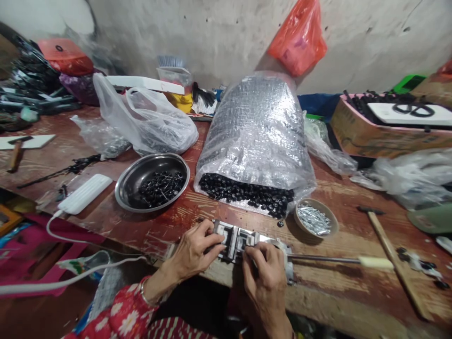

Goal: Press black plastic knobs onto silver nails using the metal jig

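Note:
A small metal clamping fixture (232, 248) sits at the table's front edge, and a long rod with a pale grip (375, 263) runs out from its right side. At the fixture's left end is my left hand (196, 247), thumb and fingers closed together over a dark slot; whatever they pinch is too small to make out. My right hand (265, 270) bends over the right part of the fixture, its fingertips drawn together on it and hiding what lies under them. Behind the fixture, a large translucent sack (256, 127) lies with its mouth open, showing many small round black parts (243, 192).
Left of the sack stands a steel bowl (122, 190) of black-headed pins. Right of it is a small bowl (300, 226) of silver nails or screws. A hammer (395, 263) lies at the right, a white power bank (84, 194) with a cable at the left. A cardboard box (370, 139) stands behind.

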`<state>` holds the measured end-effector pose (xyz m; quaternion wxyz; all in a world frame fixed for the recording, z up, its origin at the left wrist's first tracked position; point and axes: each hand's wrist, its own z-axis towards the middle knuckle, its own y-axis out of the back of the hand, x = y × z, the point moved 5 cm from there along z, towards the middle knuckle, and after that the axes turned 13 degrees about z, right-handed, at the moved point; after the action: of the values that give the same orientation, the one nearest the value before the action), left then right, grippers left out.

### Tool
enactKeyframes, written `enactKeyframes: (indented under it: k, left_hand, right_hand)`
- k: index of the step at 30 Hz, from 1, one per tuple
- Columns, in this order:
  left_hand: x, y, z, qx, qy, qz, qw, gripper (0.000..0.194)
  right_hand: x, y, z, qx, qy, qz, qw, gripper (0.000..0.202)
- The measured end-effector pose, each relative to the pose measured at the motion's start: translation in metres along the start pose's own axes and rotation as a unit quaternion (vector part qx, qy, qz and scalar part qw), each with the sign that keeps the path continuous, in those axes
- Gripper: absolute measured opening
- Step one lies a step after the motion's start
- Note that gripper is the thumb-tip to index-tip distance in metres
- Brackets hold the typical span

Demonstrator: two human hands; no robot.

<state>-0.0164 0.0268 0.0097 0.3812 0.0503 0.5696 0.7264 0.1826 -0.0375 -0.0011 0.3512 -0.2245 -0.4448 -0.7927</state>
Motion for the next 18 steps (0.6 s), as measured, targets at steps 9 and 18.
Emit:
enactKeyframes:
  k: [9, 18]
  left_hand:
    - [0.002, -0.001, 0.002, -0.016, 0.038, -0.066, 0.997, 0.012]
    - [0.000, -0.009, -0.001, -0.043, 0.018, -0.037, 0.998, 0.012]
  right_hand:
    - [0.004, -0.005, 0.002, 0.004, -0.019, -0.031, 0.999, 0.009]
    - [0.005, -0.013, 0.000, -0.035, -0.022, -0.081, 0.996, 0.014]
